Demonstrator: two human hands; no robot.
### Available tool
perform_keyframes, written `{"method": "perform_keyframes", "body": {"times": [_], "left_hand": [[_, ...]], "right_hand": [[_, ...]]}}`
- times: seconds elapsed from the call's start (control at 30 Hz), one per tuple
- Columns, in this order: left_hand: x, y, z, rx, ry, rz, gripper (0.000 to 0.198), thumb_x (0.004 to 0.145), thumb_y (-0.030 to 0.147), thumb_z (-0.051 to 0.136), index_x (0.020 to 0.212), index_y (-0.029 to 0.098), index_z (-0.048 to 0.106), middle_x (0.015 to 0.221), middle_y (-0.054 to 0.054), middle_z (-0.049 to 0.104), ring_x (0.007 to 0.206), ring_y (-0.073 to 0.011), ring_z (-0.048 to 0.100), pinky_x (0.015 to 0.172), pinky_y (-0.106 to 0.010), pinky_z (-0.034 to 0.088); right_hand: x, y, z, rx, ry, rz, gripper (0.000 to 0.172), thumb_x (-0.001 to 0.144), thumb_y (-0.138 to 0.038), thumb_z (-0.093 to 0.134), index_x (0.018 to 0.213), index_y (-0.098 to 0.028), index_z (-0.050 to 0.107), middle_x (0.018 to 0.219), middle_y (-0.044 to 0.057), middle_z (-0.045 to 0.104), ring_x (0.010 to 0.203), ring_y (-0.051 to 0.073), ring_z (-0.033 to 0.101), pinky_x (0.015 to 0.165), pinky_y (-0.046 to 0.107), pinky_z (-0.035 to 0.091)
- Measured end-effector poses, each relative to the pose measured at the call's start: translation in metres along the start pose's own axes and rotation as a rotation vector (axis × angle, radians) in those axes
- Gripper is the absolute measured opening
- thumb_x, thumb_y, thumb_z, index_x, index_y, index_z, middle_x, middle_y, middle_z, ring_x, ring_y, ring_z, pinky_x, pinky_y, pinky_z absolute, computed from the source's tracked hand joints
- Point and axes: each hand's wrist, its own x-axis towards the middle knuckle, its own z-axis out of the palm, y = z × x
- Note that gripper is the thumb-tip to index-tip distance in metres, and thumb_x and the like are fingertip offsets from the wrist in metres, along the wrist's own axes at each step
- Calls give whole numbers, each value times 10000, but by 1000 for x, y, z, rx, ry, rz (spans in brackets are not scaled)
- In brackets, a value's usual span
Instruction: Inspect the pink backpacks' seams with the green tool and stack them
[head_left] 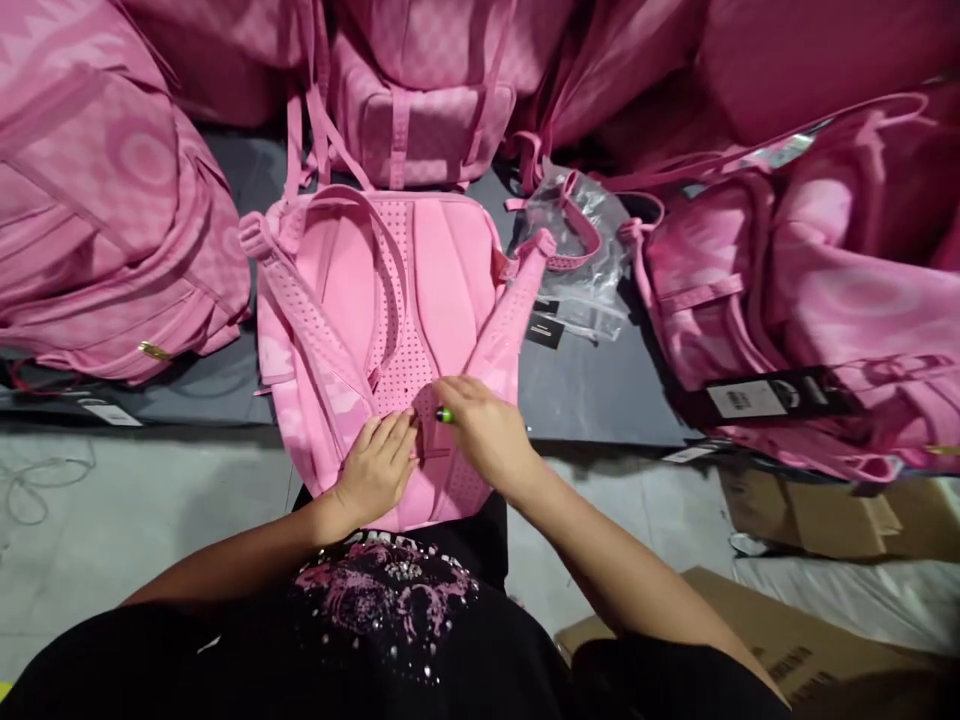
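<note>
A pink backpack (450, 270) lies in front of me with its padded back panel and perforated shoulder straps facing up. Its lower end hangs over the table edge against my body. My left hand (379, 463) rests on its lower part, fingers stretched out and lying flat, with no object visible in it. Just to the right, my right hand (487, 430) is closed around a small green-and-black tool (445, 414). Only one end of that tool shows, so its kind is unclear. Both hands are close together over the lower middle of the back panel.
Pink backpacks (112, 200) crowd the grey table (585, 390) at left, back and right. A clear plastic bag (592, 240) and black tag (545, 331) lie right of my backpack. Cardboard boxes (832, 510) stand on the floor at lower right; a thin cable (34, 490) lies at left.
</note>
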Motion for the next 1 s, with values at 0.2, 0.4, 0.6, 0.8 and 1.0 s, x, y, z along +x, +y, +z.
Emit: {"method": "perform_keyframes", "body": {"times": [0.2,0.4,0.6,0.8,1.0], "left_hand": [[50,-24,-26,-2,15,-158,285,974,197,555,1253,155,593,1239,-73,705,1014,-180,695,763,-319,507],[79,-45,-10,69,-140,-226,57,939,239,624,943,199,664,940,-45,697,765,-206,661,697,-380,388],[78,-38,2,-11,-134,-162,152,941,116,537,886,196,655,883,-36,666,771,-189,618,705,-360,378],[32,-83,-55,1,3,-345,181,973,203,431,902,178,595,954,-89,633,969,-208,596,863,-358,482],[-154,-140,-143,290,-279,-996,359,820,396,502,534,216,383,571,-41,501,730,-315,618,699,-528,514]], "right_hand": [[-37,26,46,-205,111,216,140,924,-152,605,1057,-171,643,931,92,699,879,236,587,609,307,384],[-47,25,56,-116,277,129,172,954,-159,568,1114,-150,631,981,97,701,902,228,589,660,311,391],[-44,27,57,-130,293,145,96,929,-263,652,990,-188,649,917,77,698,852,228,583,617,318,359],[-51,30,52,-55,260,162,118,909,-129,582,977,-198,648,945,76,698,881,220,599,618,301,365],[-34,39,39,-72,264,388,388,887,-174,546,1270,-133,583,1187,170,675,1024,296,599,710,356,444]]}}
